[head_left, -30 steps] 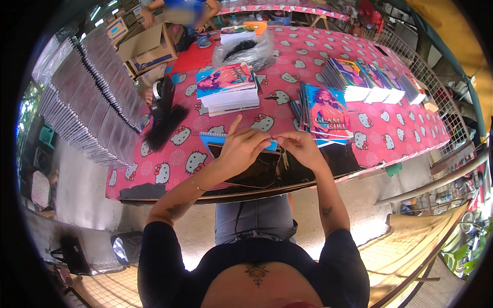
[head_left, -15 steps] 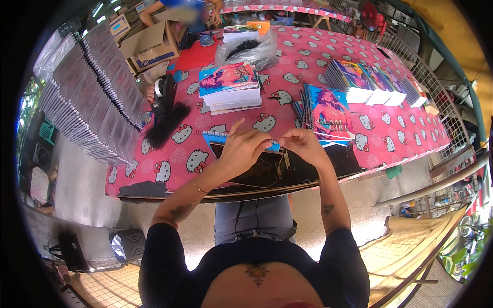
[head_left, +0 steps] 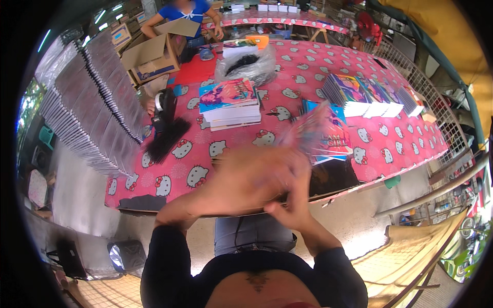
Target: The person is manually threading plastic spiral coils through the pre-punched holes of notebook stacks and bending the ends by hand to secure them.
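A spiral notebook (head_left: 304, 131) with a bright pink and blue cover is tilted up and smeared by motion, just beyond my hands. My left hand (head_left: 246, 177) reaches across the table's front edge and appears closed on the notebook's near end; its fingers are blurred. Close beside it, my right hand (head_left: 295, 205) has its thumb apart, its other fingers smeared and partly hidden. Behind the moving notebook lies a fanned pile of similar notebooks (head_left: 336, 136). Straight ahead stands a neat stack of notebooks (head_left: 228, 100) with white page edges showing.
Tall stacks of spiral-bound pads (head_left: 84, 108) rise at the left. Beside them lie black binding coils (head_left: 167, 141). A plastic bag (head_left: 251, 66), an open carton (head_left: 151, 59) and more notebook stacks (head_left: 362, 95) stand farther back. Another person (head_left: 185, 18) is across the table (head_left: 197, 174).
Both hands have come nearer to me, my left one swinging right. The notebook that lay flat beneath them is now lifted, tilted toward the pile at the right.
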A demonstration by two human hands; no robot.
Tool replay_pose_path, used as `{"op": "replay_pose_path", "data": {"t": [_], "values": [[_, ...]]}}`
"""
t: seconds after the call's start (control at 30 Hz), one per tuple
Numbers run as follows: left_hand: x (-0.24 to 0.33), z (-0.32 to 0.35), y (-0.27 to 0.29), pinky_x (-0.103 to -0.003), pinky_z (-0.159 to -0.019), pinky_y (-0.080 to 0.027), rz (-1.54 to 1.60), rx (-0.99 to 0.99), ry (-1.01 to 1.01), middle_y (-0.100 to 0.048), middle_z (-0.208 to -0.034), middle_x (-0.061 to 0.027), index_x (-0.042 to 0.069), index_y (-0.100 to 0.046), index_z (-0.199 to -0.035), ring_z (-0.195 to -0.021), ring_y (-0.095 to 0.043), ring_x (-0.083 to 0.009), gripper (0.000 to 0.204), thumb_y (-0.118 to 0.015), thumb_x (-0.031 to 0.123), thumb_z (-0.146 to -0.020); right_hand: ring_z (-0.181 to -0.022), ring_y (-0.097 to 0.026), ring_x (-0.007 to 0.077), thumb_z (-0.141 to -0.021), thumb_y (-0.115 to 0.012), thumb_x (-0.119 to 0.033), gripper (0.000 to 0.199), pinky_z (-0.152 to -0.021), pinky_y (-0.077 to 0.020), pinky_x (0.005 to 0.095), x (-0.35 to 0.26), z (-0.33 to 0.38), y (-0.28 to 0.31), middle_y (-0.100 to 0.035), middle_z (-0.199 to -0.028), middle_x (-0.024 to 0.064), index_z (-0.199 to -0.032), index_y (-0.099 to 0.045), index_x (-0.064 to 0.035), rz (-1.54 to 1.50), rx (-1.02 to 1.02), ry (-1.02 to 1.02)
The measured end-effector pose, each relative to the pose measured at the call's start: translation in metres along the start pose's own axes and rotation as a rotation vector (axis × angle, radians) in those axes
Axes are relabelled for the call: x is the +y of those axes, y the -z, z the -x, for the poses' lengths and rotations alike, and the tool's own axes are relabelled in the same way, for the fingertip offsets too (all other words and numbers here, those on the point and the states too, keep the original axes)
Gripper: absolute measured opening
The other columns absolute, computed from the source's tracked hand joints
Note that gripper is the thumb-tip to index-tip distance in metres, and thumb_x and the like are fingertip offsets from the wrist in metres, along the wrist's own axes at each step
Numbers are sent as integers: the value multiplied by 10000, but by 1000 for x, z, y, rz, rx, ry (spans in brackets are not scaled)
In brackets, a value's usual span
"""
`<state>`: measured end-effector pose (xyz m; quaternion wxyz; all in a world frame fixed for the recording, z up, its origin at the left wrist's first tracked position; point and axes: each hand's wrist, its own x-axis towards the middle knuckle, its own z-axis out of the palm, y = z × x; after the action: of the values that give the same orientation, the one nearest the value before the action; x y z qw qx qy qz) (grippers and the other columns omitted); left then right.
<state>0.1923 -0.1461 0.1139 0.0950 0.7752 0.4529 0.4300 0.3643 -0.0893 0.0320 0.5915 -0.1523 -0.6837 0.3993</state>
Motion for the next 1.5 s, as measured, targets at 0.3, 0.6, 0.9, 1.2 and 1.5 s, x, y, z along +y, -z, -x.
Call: {"op": "replay_pose_path", "data": {"t": [0.3, 0.6, 0.9, 1.2, 1.5], "values": [[-285, 3, 11, -458, -899, -541, -837, 68, 139, -686, -1145, -173, 56, -643, -1222, -1059, -657, -373, 327, -641, 95, -897, -1258, -545, 263, -901, -770, -193, 765, -1096, -394, 390, 104, -113, 189, -550, -1417, 185, -1519, -372, 20, 446, -52, -409], [-128, -21, 42, -440, -778, -453, -790, 314, -140, -629, -918, -125, 38, -644, -1167, -878, -633, -321, 332, -613, 1, -839, -1402, -424, 330, -775, -861, -225, 848, -1140, -353, 467, 83, -79, 76, -462, -1494, 209, -1483, -434, -33, 535, -91, 66], [-52, -21, 6, -396, -738, -408, -507, 56, -206, -618, -845, -83, 47, -647, -1130, -802, -614, -267, 273, -649, 64, -858, -996, -645, 98, -911, -757, -69, 250, -911, -500, 275, 119, 18, 24, -731, -1080, 40, -1138, -687, 8, -157, -87, -362], [-50, -29, 4, -408, -751, -433, -624, 28, -124, -645, -852, -83, 54, -644, -1070, -812, -647, -271, 224, -664, 101, -853, -959, -634, 83, -917, -758, -97, 227, -856, -503, 266, 120, 3, 20, -730, -1052, 14, -1123, -715, -12, -261, -146, -519], [-46, -30, -2, -414, -812, -452, -741, -134, -95, -666, -934, -87, 53, -650, -1088, -886, -659, -277, 254, -685, 150, -856, -980, -634, 103, -905, -771, -104, 310, -892, -497, 284, 126, 6, 25, -717, -1070, 26, -1187, -683, -9, -307, -221, -576]]}}
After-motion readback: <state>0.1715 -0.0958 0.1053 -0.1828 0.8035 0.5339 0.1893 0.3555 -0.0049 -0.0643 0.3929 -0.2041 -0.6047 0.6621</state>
